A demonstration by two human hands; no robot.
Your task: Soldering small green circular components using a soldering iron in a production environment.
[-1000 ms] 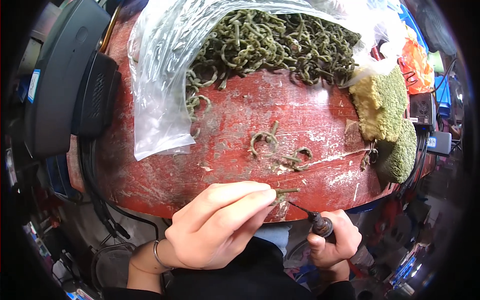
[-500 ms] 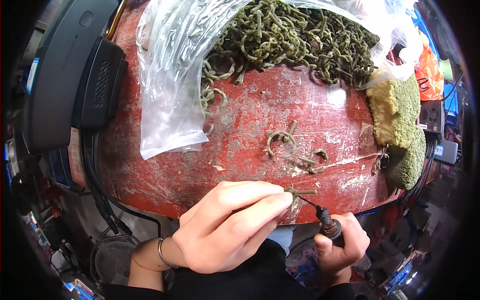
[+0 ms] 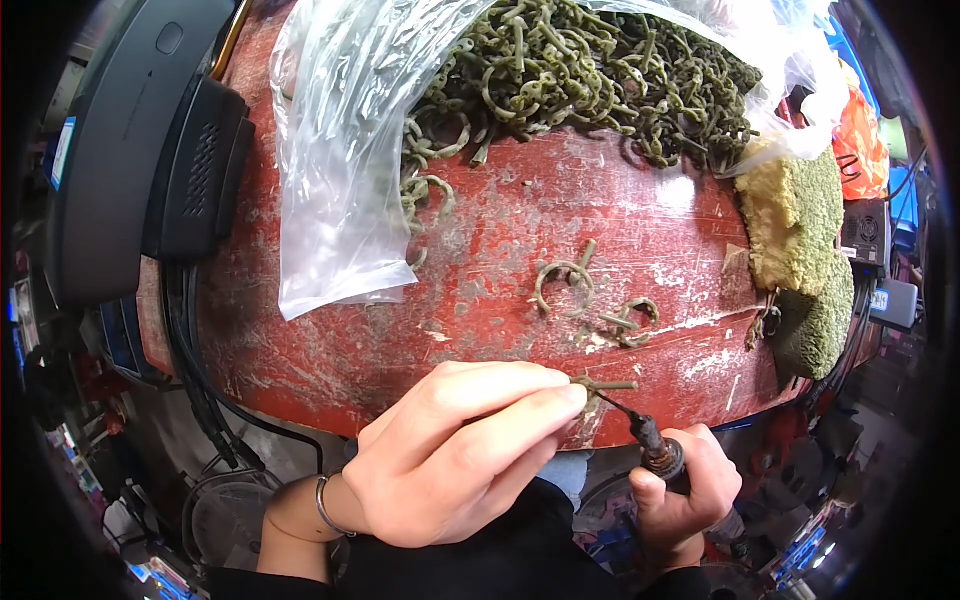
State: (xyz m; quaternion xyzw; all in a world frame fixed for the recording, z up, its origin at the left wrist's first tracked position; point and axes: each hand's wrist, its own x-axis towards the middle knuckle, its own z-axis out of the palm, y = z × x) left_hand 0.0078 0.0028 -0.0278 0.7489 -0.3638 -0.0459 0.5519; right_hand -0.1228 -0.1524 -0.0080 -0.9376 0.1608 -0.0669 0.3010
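My left hand [image 3: 455, 455] is closed over the near edge of the red table, pinching a small dull-green ring with a straight stem [image 3: 610, 385] between thumb and fingertips. Most of that piece is hidden by the fingers; the stem points right. In my right hand [image 3: 700, 490] is a soldering-iron-like tool [image 3: 655, 445] with a dark, crusted collar and a thin tip. The tip reaches up and left to the green piece, at or very near it. Just beyond lie a loose green ring with a stem [image 3: 565, 290] and a smaller broken-looking green ring [image 3: 632, 322].
A heap of green rings [image 3: 570, 80] lies at the far side, partly under a clear plastic bag [image 3: 340, 240]. Yellow-green sponge-like blocks [image 3: 790, 230] stand at the right edge. A black device [image 3: 190, 180] and cables [image 3: 185, 340] occupy the left side. The red table [image 3: 470, 300] is scuffed.
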